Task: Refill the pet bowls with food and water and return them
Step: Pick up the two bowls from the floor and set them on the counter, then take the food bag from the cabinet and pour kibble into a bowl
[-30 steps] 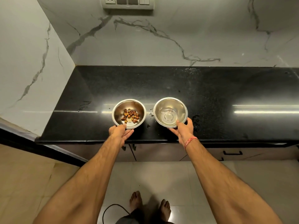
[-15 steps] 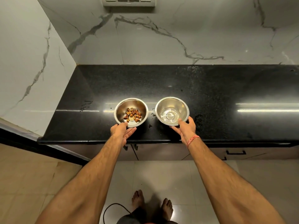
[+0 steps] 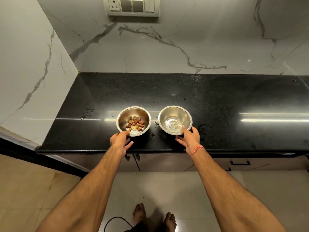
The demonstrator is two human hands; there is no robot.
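two bowls on the counter (image 3: 217,104) — food bowl (image 3: 133,121), water bowl (image 3: 175,120).

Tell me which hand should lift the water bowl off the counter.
Right. The right hand already grips the water bowl at its near rim, thumb inside. The left hand is busy holding the kibble bowl.

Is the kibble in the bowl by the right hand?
No, the kibble lies in the bowl at the left hand; the right hand grips the water bowl.
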